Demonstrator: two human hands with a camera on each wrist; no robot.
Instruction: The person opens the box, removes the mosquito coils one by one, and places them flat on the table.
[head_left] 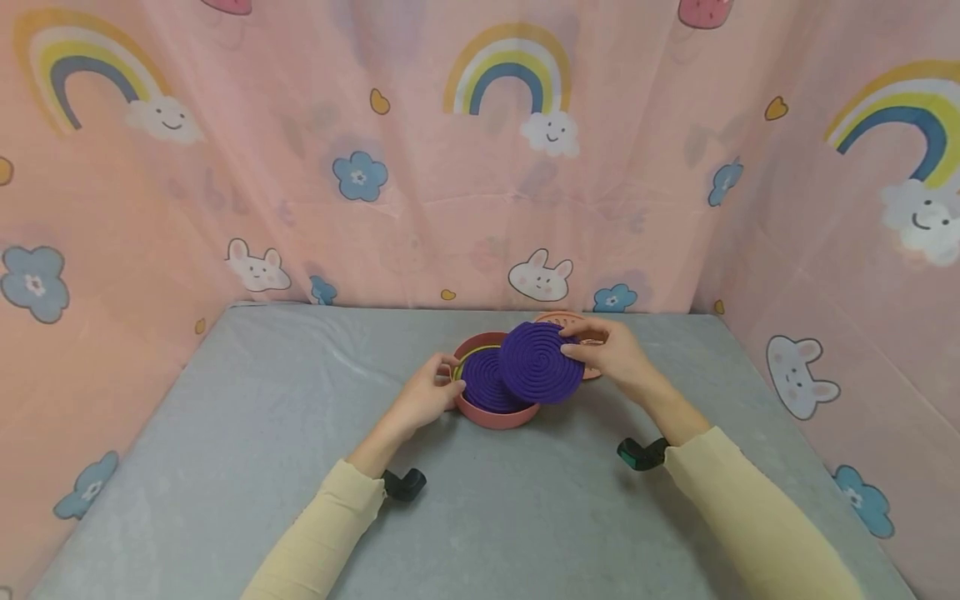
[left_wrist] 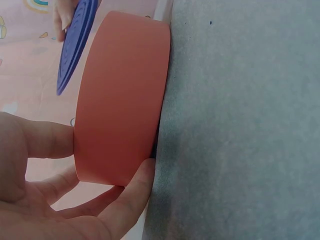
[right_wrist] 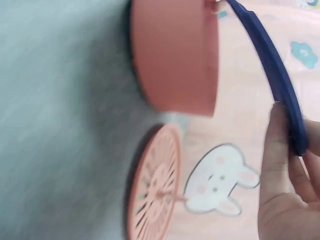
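Observation:
A round pink holder stands on the table with a purple spiral coaster lying inside. A yellow-green rim shows beneath that coaster at the left. My left hand grips the holder's left side; in the left wrist view the thumb is at its top rim and a finger low on its wall. Between thumb and fingers, my right hand pinches the right edge of a second purple coaster, tilted over the holder's right part. The right wrist view shows this coaster edge-on.
Behind the raised coaster, a pink slotted disc with a short central peg lies on the table, right beside the holder. Grey cloth covers the table. Pink printed curtains hang at the back and both sides.

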